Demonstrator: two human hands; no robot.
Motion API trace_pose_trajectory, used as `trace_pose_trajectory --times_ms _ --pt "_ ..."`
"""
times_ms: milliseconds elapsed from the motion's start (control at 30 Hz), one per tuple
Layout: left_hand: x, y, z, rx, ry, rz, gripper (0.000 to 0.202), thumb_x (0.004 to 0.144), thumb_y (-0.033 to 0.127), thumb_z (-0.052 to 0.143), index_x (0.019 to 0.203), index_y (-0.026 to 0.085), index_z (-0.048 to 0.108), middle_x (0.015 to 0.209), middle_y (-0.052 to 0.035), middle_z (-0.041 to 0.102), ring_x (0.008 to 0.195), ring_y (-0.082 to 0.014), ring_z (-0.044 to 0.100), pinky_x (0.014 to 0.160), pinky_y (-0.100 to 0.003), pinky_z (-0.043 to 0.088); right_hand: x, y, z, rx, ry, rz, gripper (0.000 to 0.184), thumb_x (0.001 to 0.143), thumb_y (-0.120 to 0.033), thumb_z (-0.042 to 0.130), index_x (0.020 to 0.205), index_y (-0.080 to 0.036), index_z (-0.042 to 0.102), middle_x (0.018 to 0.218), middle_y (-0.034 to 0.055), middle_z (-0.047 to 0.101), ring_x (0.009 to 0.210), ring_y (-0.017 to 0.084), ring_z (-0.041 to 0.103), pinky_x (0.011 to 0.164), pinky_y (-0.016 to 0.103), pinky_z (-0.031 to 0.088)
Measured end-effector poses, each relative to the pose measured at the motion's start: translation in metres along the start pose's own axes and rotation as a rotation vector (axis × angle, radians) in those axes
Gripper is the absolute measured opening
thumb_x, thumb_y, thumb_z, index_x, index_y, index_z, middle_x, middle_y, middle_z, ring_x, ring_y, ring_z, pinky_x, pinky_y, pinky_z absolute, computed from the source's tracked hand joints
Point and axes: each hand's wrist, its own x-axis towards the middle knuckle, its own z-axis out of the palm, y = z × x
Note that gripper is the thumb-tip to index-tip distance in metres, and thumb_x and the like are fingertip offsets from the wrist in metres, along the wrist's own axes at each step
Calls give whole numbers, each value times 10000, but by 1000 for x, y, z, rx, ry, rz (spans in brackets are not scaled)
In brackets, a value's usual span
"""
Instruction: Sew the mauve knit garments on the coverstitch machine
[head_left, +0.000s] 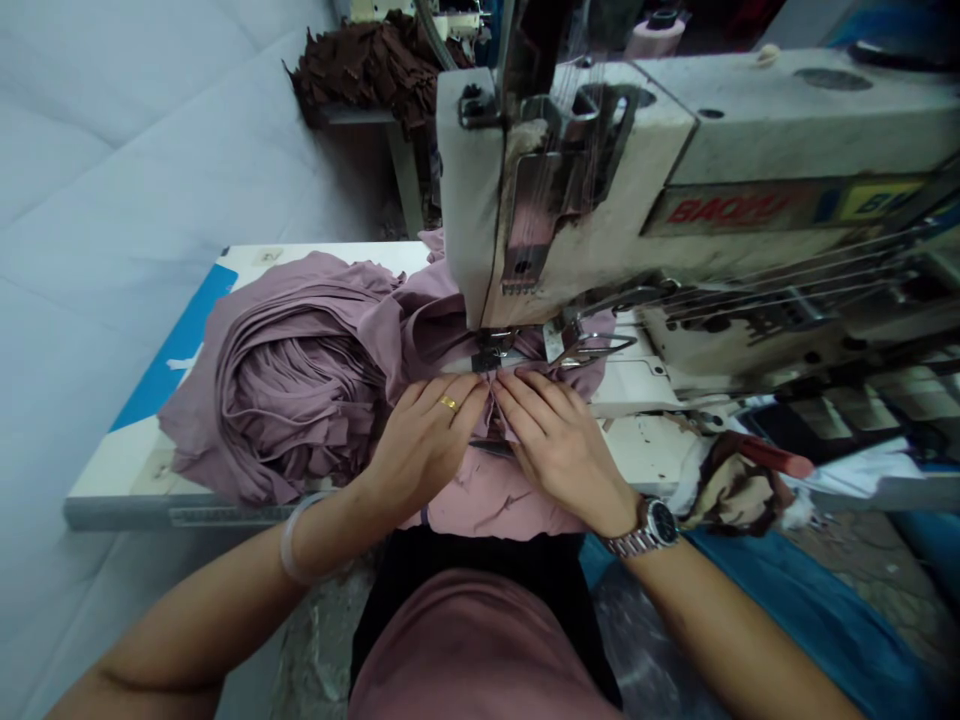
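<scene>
A strip of mauve fabric (491, 408) lies at the front of the sewing machine's presser foot (493, 350). My left hand (431, 435), with a gold ring on one finger, pinches the fabric's left side. From the right, my right hand (559, 440) presses its fingertips on the same fabric. Both sets of fingertips are close together, just in front of the foot. A big folded pile of mauve fabric (292, 375) rests to the left of my left hand. Pink cloth (495, 495) covers my lap below both hands. The needle tips are hard to make out.
The sewing machine head (585, 200) stands over the work, with threads running along its right side. A white table (112, 465) carries the pile, beside a pale wall (112, 200). Brown fabric (367, 70) is heaped behind. Cloth scraps (739, 485) hang at the right.
</scene>
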Motion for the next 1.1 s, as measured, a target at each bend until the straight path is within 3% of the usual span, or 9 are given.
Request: trace_pose_trajectory --times_ms 867,1100 --pt "12 -7 -2 29 -35 -11 378 935 142 452 1293 76 554 1295 -147 595 1112 -276 567 874 -416 491 14 -3 1 25 -19 130 433 968 -287 461 1338 -74 531 1382 132 551 1226 302 487 986 467 416" --pt "7 -17 -6 -74 39 157 291 951 140 479 1202 97 620 1222 -132 651 1109 -253 592 896 -394 504 10 0 8 162 124 74 312 929 -169 502 1216 -103 604 1239 127 644 1180 253 537 980 434 447"
